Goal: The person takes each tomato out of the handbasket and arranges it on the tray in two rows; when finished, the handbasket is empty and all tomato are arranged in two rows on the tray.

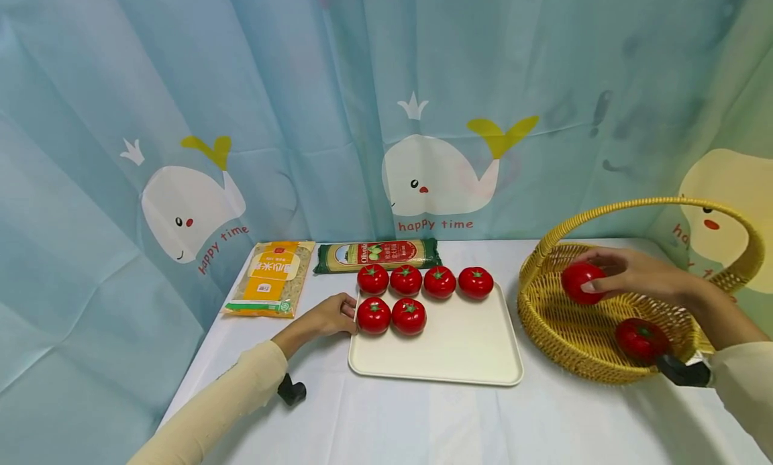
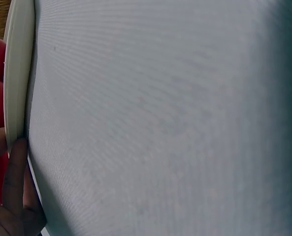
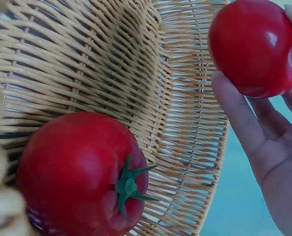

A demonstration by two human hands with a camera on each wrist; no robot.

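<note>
My right hand (image 1: pixel 643 274) holds a red tomato (image 1: pixel 581 282) between thumb and fingers, over the yellow wicker basket (image 1: pixel 549 331). Inside the basket lies another tomato (image 3: pixel 77 167), its green stem showing in the right wrist view. At the left edge of a cream tray (image 1: pixel 459 357), my left hand (image 1: pixel 331 316) pinches the rim, thumb on the inner side and fingers outside. Several tomatoes stand on the tray: a row along the back, including one tomato (image 1: pixel 476 282) at its right end, and two in front at the left, one being a tomato (image 1: pixel 409 316).
A green pasta packet (image 1: pixel 386 253) lies behind the tray. To the left lies an orange and clear bag of grain (image 1: pixel 272 280). The basket's tall handle (image 1: pixel 652 202) arches above my right hand. A blue curtain (image 1: pixel 326 116) hangs behind the white table.
</note>
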